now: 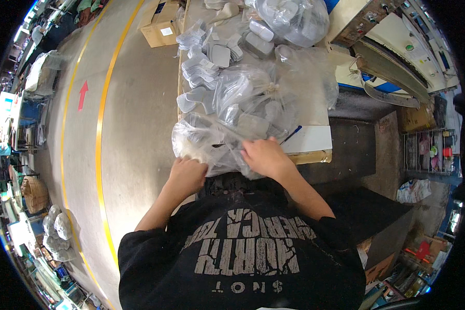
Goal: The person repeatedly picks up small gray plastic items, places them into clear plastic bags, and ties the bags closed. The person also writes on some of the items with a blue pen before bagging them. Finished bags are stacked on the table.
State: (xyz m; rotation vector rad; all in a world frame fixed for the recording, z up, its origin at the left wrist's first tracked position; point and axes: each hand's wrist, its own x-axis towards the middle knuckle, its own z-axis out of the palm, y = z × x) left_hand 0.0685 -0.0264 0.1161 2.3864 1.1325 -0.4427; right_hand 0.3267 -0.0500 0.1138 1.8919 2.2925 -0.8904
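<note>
A clear plastic bag (204, 129) lies at the near end of the work table, its film crumpled. My left hand (190, 174) is closed on the bag's near left edge. On the right side of the same bag, my right hand (266, 156) has its fingers curled around the film. Pale contents show dimly through the plastic, but I cannot make out what they are. Just beyond is a knotted clear bag (248, 90) with grey-white flat pieces inside. Loose stacks of curved grey-white cut pieces (197, 70) lie along the table's left edge.
A blue pen (292, 134) rests by a white sheet (312, 138) right of my right hand. Another full bag (294, 23) sits at the far end. A cardboard box (160, 28) stands left of the table, and a machine (392, 57) stands to the right. Yellow lines (102, 119) mark the floor.
</note>
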